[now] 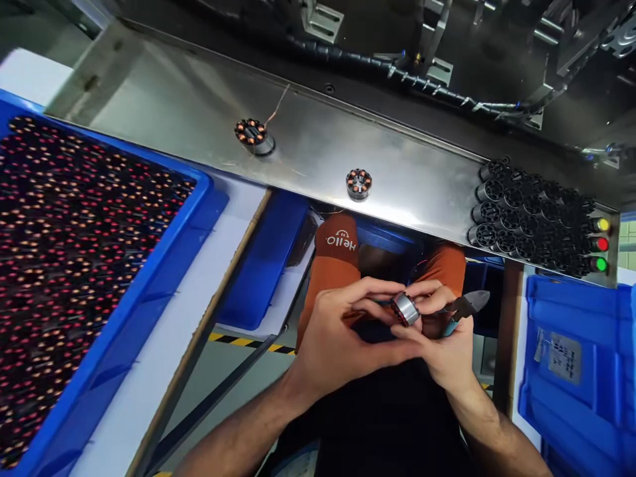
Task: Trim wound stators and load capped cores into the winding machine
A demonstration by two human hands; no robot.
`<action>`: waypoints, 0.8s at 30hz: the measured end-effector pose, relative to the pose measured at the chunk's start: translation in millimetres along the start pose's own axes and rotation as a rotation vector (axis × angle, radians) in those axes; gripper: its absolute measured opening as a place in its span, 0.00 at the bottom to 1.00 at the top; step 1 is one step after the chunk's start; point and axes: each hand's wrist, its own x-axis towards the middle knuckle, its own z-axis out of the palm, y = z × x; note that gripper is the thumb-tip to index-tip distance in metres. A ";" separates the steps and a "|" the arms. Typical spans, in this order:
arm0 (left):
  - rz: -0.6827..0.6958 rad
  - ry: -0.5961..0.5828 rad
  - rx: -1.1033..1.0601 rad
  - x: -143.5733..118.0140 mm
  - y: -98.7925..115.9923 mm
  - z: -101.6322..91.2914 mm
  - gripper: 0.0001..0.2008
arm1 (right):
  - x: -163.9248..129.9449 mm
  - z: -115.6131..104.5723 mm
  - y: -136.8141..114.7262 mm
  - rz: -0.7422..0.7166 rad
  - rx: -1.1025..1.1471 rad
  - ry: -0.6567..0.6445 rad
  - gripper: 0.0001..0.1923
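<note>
Above my lap, the fingers of my left hand (342, 331) grip a small round motor stator (407, 309), its bare metal ring showing. My right hand (450, 348) has its fingertips at the same stator from the other side. Tucked in that right hand is a pair of wire cutters (470, 305), dark jaws pointing right, with a bit of teal handle showing. On the metal shelf (189, 106) beyond my hands stands a copper-wound stator (358, 184). Another wound stator (254, 136), farther left, has a long copper wire end sticking up.
A blue bin (199, 199) full of wound stators lies at the left. Rows of black stators (511, 199) stand at the shelf's right end, beside yellow, red and green buttons (601, 244). A blue crate (596, 318) is at the right. Machine parts and a cable (348, 56) lie behind the shelf.
</note>
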 end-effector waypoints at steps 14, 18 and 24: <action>0.192 -0.044 0.342 8.3 12.7 13.6 0.17 | 10.4 -28.6 -12.9 -0.033 -0.126 -0.073 0.20; 0.173 -0.073 0.385 4.2 11.5 15.8 0.18 | 8.1 -29.0 -11.4 -0.016 -0.070 -0.098 0.05; 0.147 -0.085 0.316 1.6 9.4 13.8 0.19 | 6.2 -32.5 -8.5 0.005 -0.018 -0.087 0.04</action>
